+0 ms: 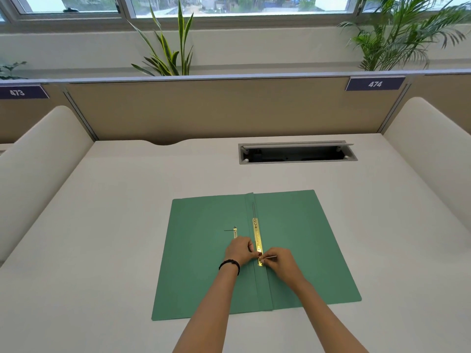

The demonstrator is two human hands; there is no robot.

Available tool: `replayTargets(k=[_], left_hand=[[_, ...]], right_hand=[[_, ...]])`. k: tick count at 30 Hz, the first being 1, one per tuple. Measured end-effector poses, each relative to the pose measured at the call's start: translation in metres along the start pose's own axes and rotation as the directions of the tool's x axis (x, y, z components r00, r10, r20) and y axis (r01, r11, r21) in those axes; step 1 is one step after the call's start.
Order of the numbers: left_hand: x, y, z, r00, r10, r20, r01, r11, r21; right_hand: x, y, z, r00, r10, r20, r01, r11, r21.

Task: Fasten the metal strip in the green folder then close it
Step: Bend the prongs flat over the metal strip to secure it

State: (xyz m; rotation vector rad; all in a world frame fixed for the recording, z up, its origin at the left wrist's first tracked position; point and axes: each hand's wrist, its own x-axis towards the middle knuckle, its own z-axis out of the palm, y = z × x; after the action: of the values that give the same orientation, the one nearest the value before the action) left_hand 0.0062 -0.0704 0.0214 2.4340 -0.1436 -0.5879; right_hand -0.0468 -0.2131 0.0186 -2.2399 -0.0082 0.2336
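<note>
The green folder (300,250) lies open and flat on the white desk. A gold metal strip (257,238) runs along its centre fold, with a thin prong sticking out past its far end. My left hand (240,250) presses on the strip's near end from the left. My right hand (283,263) pinches a thin metal prong at that same near end. A second, smaller gold piece (235,233) rests on the left flap, partly hidden by my left hand.
An open cable tray (297,152) is sunk into the desk at the back right. Padded white dividers (38,159) flank both sides, and a beige partition (229,110) with plants behind it closes the back.
</note>
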Motion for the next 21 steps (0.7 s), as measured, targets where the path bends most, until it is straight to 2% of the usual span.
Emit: replayTargets(k=[10,21], left_hand=[[-0.004,0.001,0.000,1.000,-0.004,-0.019,0.004,1.000,-0.012],[-0.007,0.002,-0.001,1.000,0.009,-0.012,-0.009,1.000,-0.010]], right_hand=[[-0.009,0.006,0.003,0.995,0.002,-0.104,-0.005,1.000,-0.027],[-0.019,0.011,0.013,0.992,-0.064,-0.108,0.057,0.996,-0.068]])
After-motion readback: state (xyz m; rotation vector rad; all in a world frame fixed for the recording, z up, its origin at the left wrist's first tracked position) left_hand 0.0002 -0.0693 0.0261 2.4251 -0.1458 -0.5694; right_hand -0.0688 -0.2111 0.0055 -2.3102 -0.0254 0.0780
